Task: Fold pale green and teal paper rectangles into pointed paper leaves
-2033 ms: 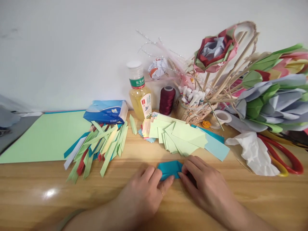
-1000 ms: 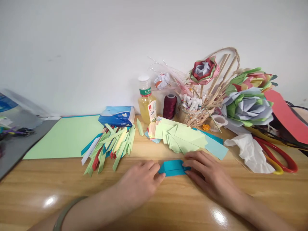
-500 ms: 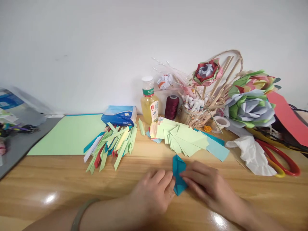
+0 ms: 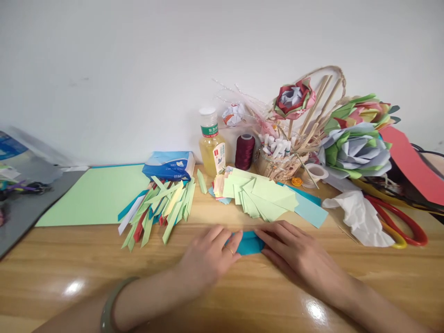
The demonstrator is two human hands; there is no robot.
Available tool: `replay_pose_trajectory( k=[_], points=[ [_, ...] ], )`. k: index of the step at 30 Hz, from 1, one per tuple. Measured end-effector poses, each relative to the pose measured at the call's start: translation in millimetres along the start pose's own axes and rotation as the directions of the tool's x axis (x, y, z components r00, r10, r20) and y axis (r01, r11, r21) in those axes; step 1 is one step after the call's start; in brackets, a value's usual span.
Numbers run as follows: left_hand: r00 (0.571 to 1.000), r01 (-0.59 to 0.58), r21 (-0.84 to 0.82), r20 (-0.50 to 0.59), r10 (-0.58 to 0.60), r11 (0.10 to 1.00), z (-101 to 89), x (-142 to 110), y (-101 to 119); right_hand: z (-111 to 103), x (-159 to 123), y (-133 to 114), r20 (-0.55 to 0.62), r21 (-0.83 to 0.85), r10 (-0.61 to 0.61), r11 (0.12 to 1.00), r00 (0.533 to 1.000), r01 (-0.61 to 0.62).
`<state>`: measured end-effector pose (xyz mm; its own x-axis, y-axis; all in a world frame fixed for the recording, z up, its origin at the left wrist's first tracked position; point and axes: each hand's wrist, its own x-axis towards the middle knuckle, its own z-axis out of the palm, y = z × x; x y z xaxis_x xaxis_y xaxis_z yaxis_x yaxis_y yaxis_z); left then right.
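A small piece of folded teal paper lies crosswise low over the wooden table, one end in each hand. My left hand, with a ring on one finger, pinches its left end. Its right end is held between the thumb and fingers of my right hand. The ends of the paper are partly hidden by the fingertips. Just beyond it lies a fanned stack of light green paper slips. Folded paper strips in green, red, blue and white sit in a pile to the left.
A tissue pack, a drink bottle and a maroon thread spool stand along the wall. Paper flowers and a basket are at the back right. Red-handled scissors lie beside crumpled tissue; green sheet at left.
The teal paper has turned from upright to crosswise. Both hands now grip its opposite ends and sit slightly farther from me. The camera view has shifted a little.
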<state>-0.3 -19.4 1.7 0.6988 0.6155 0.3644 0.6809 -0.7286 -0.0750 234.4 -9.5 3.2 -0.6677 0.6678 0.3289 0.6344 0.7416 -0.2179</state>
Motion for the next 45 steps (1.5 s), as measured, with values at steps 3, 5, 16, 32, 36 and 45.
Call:
replay_pose_trajectory(
  k=[3,5,16,32,36,45],
  points=[
    [0.999,0.051,-0.086,0.004,-0.051,0.995,-1.7,1.5,-3.5,3.7,-2.9,3.6,-0.057,-0.030,-0.065,0.998,0.996,0.064],
    [0.999,0.031,-0.114,0.011,-0.030,0.993,-1.2,2.3,-6.7,4.4,-3.3,5.3,-0.059,-0.047,-0.103,0.994,0.993,0.100],
    [0.956,-0.237,0.160,-0.138,0.260,0.958,1.6,-3.8,-7.7,1.8,-0.7,4.8,-0.086,0.059,-0.043,0.997,0.995,0.048],
    [0.998,-0.062,-0.147,-0.036,0.057,0.987,4.8,0.1,-12.1,-0.2,10.5,7.6,-0.040,0.150,-0.058,0.987,0.998,0.063],
    [0.996,0.040,-0.265,-0.062,-0.059,0.963,4.3,2.0,-9.9,1.9,11.7,6.0,-0.027,0.185,-0.007,0.983,1.000,0.012],
    [0.902,0.430,-0.491,0.201,-0.382,0.758,-1.1,9.5,-8.2,6.1,13.2,1.0,0.085,0.306,0.233,0.919,0.969,-0.248]
  ],
)
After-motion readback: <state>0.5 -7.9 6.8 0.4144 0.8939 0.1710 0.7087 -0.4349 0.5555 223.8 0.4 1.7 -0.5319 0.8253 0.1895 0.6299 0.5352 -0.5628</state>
